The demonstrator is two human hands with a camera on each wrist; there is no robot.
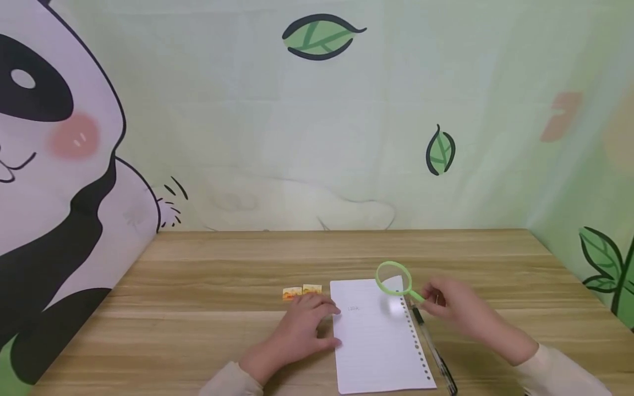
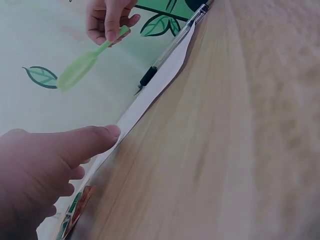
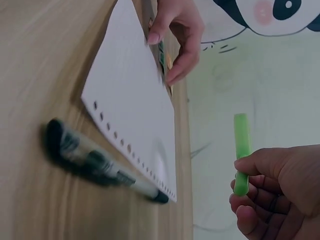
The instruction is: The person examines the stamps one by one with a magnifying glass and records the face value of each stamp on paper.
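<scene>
Pinching the round, green-rimmed magnifying glass above the white lined paper with your right hand | your left hand rests, empty, by the paper's left edge | small grey writing seems done, glass apparently not yet over it

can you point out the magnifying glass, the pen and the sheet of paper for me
Magnifying glass (image 1: 393, 278): head view, on the middle of the round lens
Pen (image 1: 434, 348): head view, on the clear barrel
Sheet of paper (image 1: 378, 349): head view, on the bare middle of the page
</scene>
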